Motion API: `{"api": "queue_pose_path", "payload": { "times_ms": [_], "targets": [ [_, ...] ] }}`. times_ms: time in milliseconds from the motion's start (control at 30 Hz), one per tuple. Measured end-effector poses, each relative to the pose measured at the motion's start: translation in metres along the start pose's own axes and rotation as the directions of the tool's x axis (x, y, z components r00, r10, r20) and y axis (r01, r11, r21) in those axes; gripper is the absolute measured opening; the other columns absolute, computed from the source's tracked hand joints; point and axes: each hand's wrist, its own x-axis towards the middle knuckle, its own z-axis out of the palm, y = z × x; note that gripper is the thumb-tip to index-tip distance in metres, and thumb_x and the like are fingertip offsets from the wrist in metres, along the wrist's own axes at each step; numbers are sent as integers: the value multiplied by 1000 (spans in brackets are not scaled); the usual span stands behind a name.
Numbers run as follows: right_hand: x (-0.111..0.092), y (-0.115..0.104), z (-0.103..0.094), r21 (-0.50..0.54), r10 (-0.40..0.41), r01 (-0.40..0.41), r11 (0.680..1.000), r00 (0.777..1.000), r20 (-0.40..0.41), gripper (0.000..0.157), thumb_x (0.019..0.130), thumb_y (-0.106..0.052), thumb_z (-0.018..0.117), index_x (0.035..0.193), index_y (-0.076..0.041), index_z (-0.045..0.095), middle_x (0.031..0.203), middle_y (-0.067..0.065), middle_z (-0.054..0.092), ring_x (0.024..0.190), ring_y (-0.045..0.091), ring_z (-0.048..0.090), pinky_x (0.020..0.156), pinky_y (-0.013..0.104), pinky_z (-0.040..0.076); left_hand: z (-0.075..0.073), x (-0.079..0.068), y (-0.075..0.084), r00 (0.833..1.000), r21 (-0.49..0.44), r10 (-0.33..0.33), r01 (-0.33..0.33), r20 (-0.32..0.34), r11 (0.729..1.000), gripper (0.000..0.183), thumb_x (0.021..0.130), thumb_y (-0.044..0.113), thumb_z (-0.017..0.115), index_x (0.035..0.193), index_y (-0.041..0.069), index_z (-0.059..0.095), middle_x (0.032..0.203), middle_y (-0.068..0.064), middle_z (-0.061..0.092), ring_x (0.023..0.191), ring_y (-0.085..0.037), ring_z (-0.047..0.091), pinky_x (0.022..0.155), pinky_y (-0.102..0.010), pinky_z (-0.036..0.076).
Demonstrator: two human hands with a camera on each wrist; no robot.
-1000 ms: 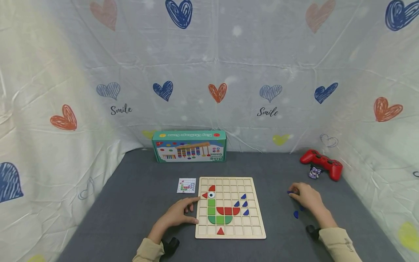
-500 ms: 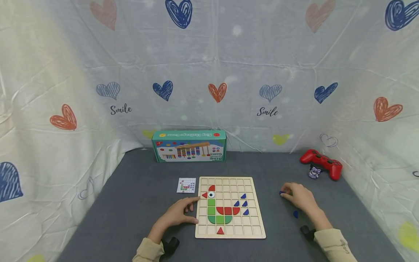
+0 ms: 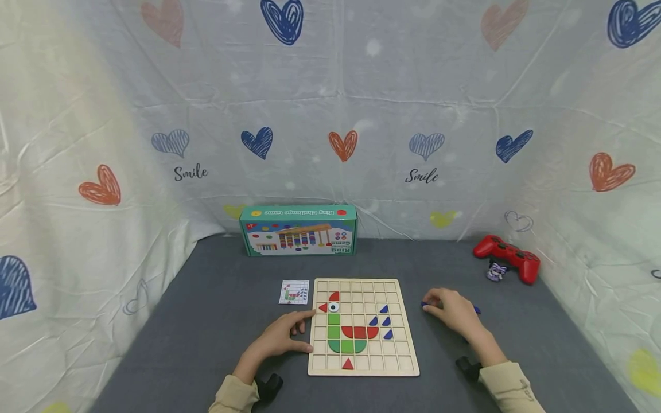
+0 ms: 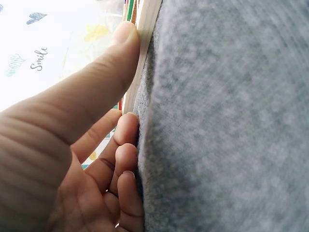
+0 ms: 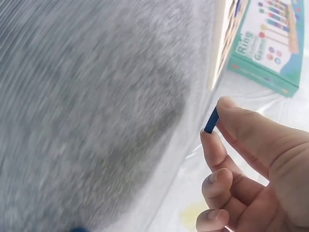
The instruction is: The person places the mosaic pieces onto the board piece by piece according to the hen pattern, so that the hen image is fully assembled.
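Observation:
A wooden grid board bears red, green and blue flat pieces and a round eye piece; four-sided green pieces stack below the eye. My left hand touches the board's left edge with its thumb and index finger, other fingers loosely bent, as the left wrist view shows along the board's side. Right of the board, my right hand pinches a small blue puzzle piece between thumb and index finger, seen edge-on. Another blue piece shows just beyond this hand.
A small printed pattern card lies by the board's upper left. A green Ring Challenge Game box stands at the back. At the back right are a red game controller and a small purple-and-black figure.
My right hand has moved left toward the board with the blue puzzle piece pinched in it, uncovering a blue piece on the table behind. My left hand has stayed at the board's edge.

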Motion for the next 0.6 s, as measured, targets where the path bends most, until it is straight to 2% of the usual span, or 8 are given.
{"api": "queue_pose_path", "payload": {
  "times_ms": [600],
  "targets": [
    [8, -32, 20, 68, -30, 30, 997, 1000, -1, 10, 79, -22, 73, 85, -18, 67, 72, -9, 55, 59, 5, 44, 55, 26, 36, 1, -1, 0, 1000, -4, -15, 15, -3, 1000, 75, 70, 38, 79, 135, 13, 49, 86, 3, 48, 70, -9, 39, 62, -25, 32]
  ]
}}
